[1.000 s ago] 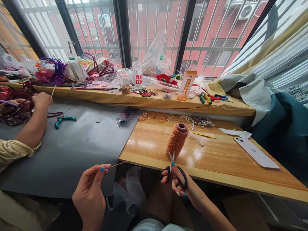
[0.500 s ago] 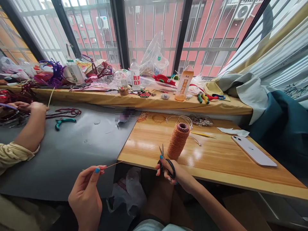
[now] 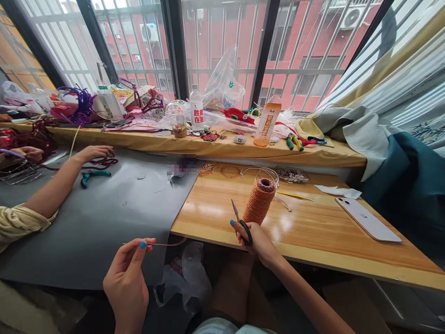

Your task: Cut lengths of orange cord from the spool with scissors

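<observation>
My left hand (image 3: 128,278) pinches a short length of thin orange cord (image 3: 167,243) between thumb and forefinger, in front of the table edge. My right hand (image 3: 255,239) grips small black-handled scissors (image 3: 241,223), blades closed and pointing up, at the front edge of the wooden table (image 3: 313,232). Just behind the scissors stands an upright spool of orange cord (image 3: 259,201).
A co-worker's arm (image 3: 52,190) reaches over the grey mat (image 3: 104,218) toward dark red wire, near teal pliers (image 3: 91,175). A white phone (image 3: 366,219), a bead dish (image 3: 291,174) and wire coils lie on the table. Bottles and craft clutter line the sill.
My right hand with the scissors rose to the table edge beside the spool. The cord in my left hand now sags. The co-worker's hand stretched out toward the red wire.
</observation>
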`<state>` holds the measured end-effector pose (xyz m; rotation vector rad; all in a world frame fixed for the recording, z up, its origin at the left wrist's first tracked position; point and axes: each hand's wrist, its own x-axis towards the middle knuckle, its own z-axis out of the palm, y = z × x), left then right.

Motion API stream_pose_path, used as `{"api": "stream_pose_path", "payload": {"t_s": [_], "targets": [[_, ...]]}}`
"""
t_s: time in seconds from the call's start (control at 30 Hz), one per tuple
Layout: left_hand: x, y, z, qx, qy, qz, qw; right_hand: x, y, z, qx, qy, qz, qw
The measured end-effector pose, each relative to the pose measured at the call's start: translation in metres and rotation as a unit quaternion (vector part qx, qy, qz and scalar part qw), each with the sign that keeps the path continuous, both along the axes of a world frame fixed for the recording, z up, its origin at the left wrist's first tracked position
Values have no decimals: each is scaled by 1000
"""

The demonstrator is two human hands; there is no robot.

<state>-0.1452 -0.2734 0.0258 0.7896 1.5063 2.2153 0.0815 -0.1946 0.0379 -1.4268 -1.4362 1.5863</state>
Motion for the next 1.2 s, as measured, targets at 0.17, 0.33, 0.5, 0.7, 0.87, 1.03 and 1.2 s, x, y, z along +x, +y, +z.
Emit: {"api": "stream_pose_path", "payload": {"t_s": [0.17,0.33,0.5,0.7,0.87,1.03,1.2], "targets": [[1,36,26,-27,70,-82,994,9,-9,-1,44,-42,36,998],[34,143,79,-21,194,-342,919,30,-29,-4,104,-48,65,991],[82,261,89,-84,192,-422,882,55,-49,-13,114,-60,65,990],[119,320,41,-228,231,-348,880,76,-57,-30,106,-78,51,990],[123,329,15,-311,305,-302,848,88,-61,-33,90,-68,25,993],[103,330,32,-316,393,-246,828,95,-67,-30,94,-63,19,993],[85,270,61,-177,453,-149,861,104,-73,-49,90,-59,-35,994]]}}
